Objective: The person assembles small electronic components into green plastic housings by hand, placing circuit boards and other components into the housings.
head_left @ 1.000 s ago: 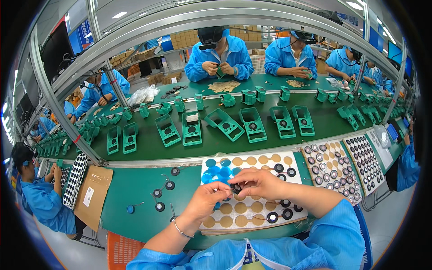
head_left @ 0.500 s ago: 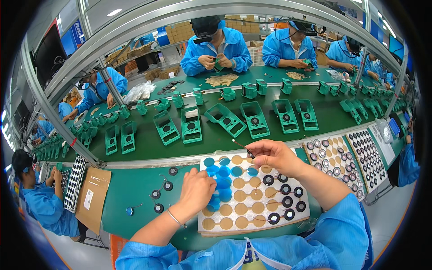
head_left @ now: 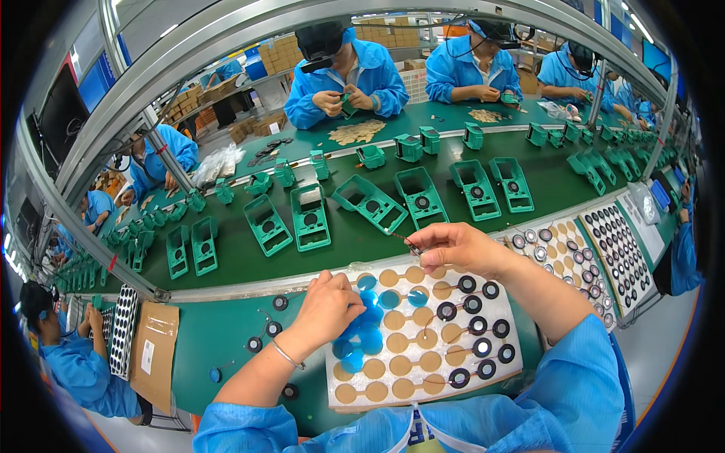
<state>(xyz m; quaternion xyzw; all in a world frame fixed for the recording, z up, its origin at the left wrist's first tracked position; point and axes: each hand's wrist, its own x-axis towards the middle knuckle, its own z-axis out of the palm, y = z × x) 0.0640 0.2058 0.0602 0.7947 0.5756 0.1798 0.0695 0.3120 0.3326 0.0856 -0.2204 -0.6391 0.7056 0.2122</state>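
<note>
My right hand (head_left: 462, 253), above the far edge of the white board (head_left: 423, 400), pinches a small dark speaker (head_left: 413, 248) with thin wires. Fingers partly hide it. My left hand (head_left: 326, 311) is over the board's left part, thumb and fingers drawn together beside overlapping blue film discs (head_left: 368, 338). Whether a film is between those fingertips cannot be made out. Rows of tan discs joined in pairs (head_left: 400, 343) cover the board. Several black round speakers (head_left: 478, 325) with wires lie on its right side.
Loose wired speakers (head_left: 254, 344) lie left of the board. Green plastic housings (head_left: 421, 195) line the belt beyond. To the right are more filled boards (head_left: 615, 257); a cardboard sheet (head_left: 155, 347) stands left. Co-workers in blue (head_left: 347, 75) sit opposite, beneath a metal frame.
The view has shifted slightly. My left hand has moved up over the upper-left discs. My right hand still holds the speaker, and its forearm uncovers more speakers at the board's upper right.
</note>
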